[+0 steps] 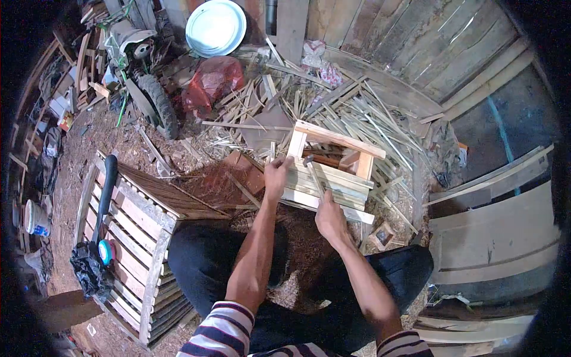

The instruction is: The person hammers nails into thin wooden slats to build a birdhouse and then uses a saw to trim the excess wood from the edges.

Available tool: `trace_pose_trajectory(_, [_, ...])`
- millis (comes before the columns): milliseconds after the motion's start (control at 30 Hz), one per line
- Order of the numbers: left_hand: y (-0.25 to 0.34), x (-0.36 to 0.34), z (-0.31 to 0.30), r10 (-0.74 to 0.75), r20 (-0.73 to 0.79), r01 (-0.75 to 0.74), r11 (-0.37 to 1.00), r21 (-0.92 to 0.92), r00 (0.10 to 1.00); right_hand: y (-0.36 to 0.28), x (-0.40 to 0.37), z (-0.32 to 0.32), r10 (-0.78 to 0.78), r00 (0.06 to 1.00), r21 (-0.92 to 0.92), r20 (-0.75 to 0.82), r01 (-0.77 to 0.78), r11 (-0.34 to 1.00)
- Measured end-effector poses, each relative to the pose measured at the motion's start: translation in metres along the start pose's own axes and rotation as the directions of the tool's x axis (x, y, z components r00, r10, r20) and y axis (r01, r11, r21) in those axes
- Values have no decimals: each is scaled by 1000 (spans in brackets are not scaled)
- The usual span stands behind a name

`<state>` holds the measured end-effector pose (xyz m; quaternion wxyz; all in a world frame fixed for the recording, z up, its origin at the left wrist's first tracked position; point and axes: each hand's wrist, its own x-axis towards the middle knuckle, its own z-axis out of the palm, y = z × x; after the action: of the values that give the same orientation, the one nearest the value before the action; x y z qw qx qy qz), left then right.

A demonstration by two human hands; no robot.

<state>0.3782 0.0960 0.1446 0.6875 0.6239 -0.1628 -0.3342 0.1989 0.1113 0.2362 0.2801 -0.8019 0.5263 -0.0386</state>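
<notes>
A small slatted wooden crate (pixel 333 184) sits in front of my crossed legs, with pale slats nailed side by side over its near part and an opening in its far part. My left hand (pixel 275 178) is closed at the crate's left end, fingertips on the end of a slat. Whether a nail is pinched there is too small to tell. My right hand (pixel 331 219) grips a hammer (pixel 315 175) by its handle. The hammer's head is over the slats, a little right of my left fingers; contact with the wood cannot be made out.
At left stands a larger slatted crate (pixel 128 232) bearing a long black-handled tool (pixel 108 184), a round teal-rimmed object (pixel 106 252) and a black plastic bag (pixel 90 271). Beyond lie scrap sticks (pixel 369 131), a red bag (pixel 214 83), a white basin (pixel 216 27) and a motorbike wheel (pixel 157 104).
</notes>
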Motion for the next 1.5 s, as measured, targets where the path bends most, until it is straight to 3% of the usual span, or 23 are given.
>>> trace_pose_trajectory(33, [-2, 2, -2, -1, -2, 1, 1000, 0, 1000, -3, 0, -1, 30, 999, 8, 16, -30, 1000])
trace_pose_trajectory(100, [0, 2, -7, 5, 69, -23, 968, 251, 998, -14, -5, -12, 23, 1000, 34, 2, -23, 999])
trace_pose_trajectory(200, [7, -3, -2, 47, 22, -50, 982, 181, 999, -22, -4, -11, -52, 996, 114, -77, 60, 992])
trace_pose_trajectory(267, [6, -4, -3, 39, 12, -41, 974, 224, 999, -25, -2, -5, -327, 894, 164, -308, 388, 907])
trace_pose_trajectory(367, [-30, 14, -6, 5, 28, -7, 997, 75, 1000, -45, -10, -8, -315, 928, 301, -199, 364, 881])
trace_pose_trajectory(400, [-15, 7, -4, 6, 37, -8, 997, 77, 999, -43, -8, 2, -287, 945, 322, -158, 324, 890])
trace_pose_trajectory(433, [0, -2, -2, -25, 16, 23, 996, 91, 1000, -41, -7, 11, -330, 915, 286, -231, 388, 876])
trace_pose_trajectory(533, [-1, -3, -3, -42, 9, 41, 991, 125, 999, -40, -8, 15, -316, 926, 283, -206, 365, 887])
trace_pose_trajectory(600, [-8, 4, -5, 34, 44, -32, 998, -47, 998, -35, -6, 10, -267, 950, 300, -163, 305, 904])
trace_pose_trajectory(667, [-10, 4, -6, 36, 26, -38, 998, 51, 999, -31, -3, 5, -180, 970, 315, -166, 225, 922])
trace_pose_trajectory(733, [-7, 2, -4, -25, 9, 24, 993, 115, 1000, -36, -5, 3, -213, 960, 306, -180, 261, 916])
trace_pose_trajectory(833, [-18, 10, -7, -47, 34, 46, 998, 50, 998, -43, -9, 4, -310, 917, 284, -252, 377, 882])
trace_pose_trajectory(967, [-9, 3, -7, 16, 25, -19, 992, 124, 1000, -30, -2, 11, -214, 967, 293, -141, 247, 924])
trace_pose_trajectory(1067, [-14, 7, -7, 34, -11, -32, 990, 135, 999, -35, -5, 12, -271, 929, 254, -254, 334, 908])
trace_pose_trajectory(1133, [-16, 9, -7, -81, 63, 82, 997, -6, 995, -40, -9, 4, -288, 930, 286, -229, 347, 893])
trace_pose_trajectory(1267, [-8, 2, -6, 47, -21, -43, 987, 157, 999, -34, -5, 9, -270, 946, 264, -181, 311, 913])
trace_pose_trajectory(1333, [-4, 3, -6, 8, 6, -9, 992, 125, 1000, -37, -9, 10, -300, 923, 248, -240, 357, 900])
trace_pose_trajectory(1400, [12, -6, -2, -61, -11, 62, 993, 98, 998, -43, -14, 1, -256, 951, 327, -173, 300, 896])
trace_pose_trajectory(1500, [9, -7, -3, -16, -15, 17, 992, 123, 1000, -35, -4, 7, -263, 947, 287, -183, 307, 908])
